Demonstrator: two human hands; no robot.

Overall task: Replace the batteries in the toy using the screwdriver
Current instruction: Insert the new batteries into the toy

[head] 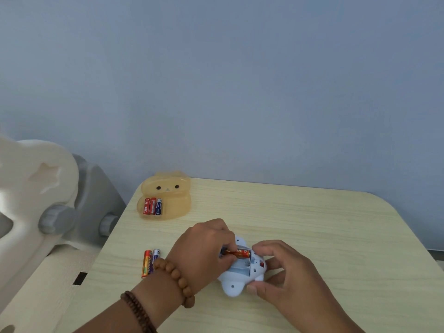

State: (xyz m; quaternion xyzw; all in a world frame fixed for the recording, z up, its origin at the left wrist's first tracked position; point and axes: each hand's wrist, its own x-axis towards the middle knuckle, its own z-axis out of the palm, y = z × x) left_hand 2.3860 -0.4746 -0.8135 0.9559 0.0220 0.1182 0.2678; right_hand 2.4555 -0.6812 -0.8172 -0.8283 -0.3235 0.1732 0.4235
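The toy (241, 272) is laid belly-up on the table (312, 224), so that its open battery compartment faces the camera and can be reached from above. It is steadied by the right hand (286, 272), whose thumb and fingers are closed against the toy's near and right edges — a brace, it seems, against the push of seating a cell.

A red battery (236, 253) is pinched at its left end by the fingertips of the left hand (204, 251) and is held slightly tilted across the far slot of the compartment; whether it is being pressed in or lifted out cannot be told. The slots nearer than the grip look empty.

Just left of the left wrist, two loose batteries (150, 263) lie side by side on the table — probably set apart so that used and fresh cells are not mixed. Well beyond the grip, three more batteries (152, 206) are kept in an amber bear-shaped tray (173, 203). No screwdriver or compartment cover is visible.
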